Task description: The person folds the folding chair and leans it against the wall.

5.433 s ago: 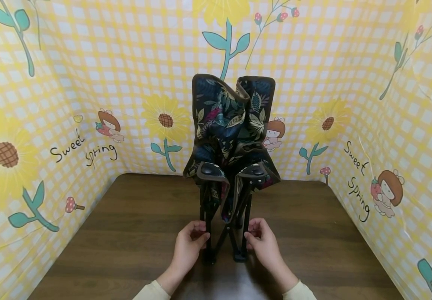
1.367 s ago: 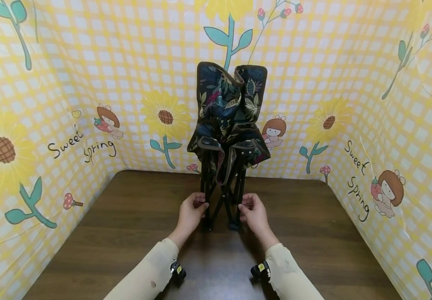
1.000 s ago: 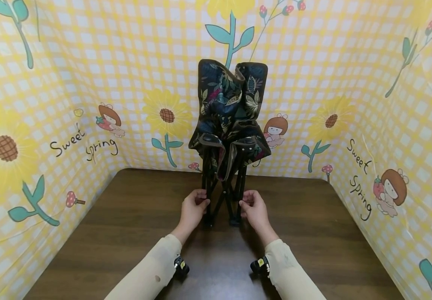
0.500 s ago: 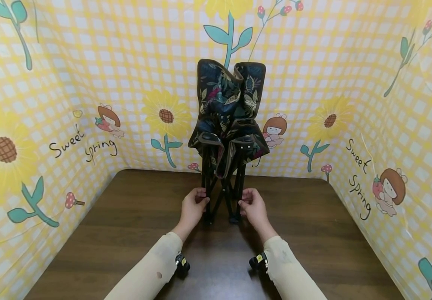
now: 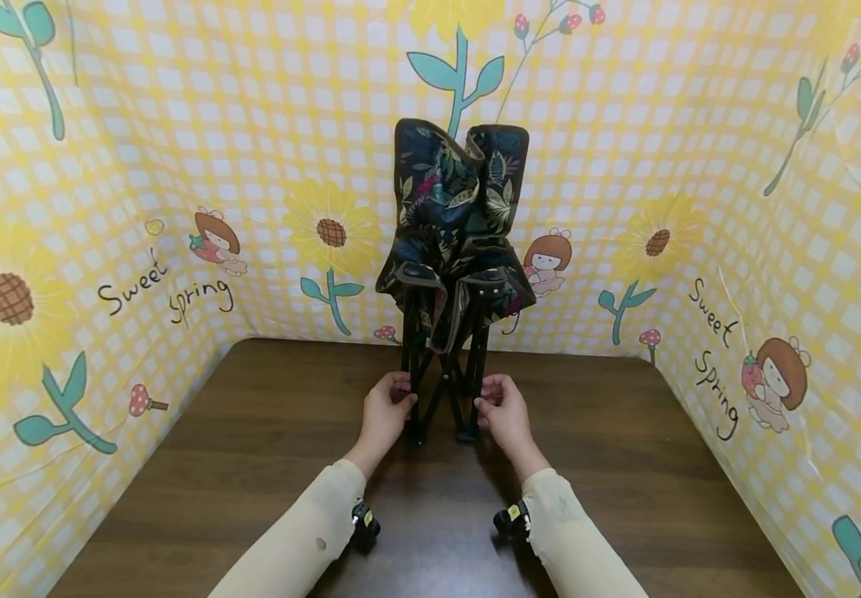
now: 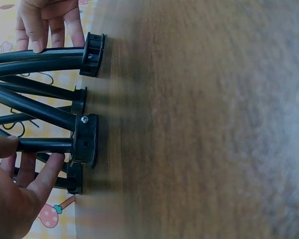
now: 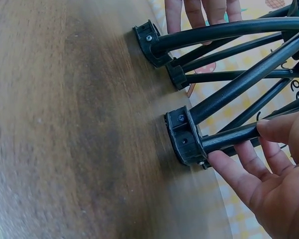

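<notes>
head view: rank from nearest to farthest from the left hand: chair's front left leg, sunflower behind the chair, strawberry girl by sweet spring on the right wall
1. front left leg, gripped by the left hand.
2. sunflower, on the back wall, left of the chair.
3. strawberry girl, far right wall.

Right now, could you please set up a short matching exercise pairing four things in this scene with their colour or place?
Things:
1. folding chair legs
2. chair fabric
3. table
4. left hand

Descriptions:
A. dark brown wood
B. dark leaf print
C. black tubes
D. grips a leg on the chair's left side

Pairs: 1-C, 2-B, 3-A, 4-D
</notes>
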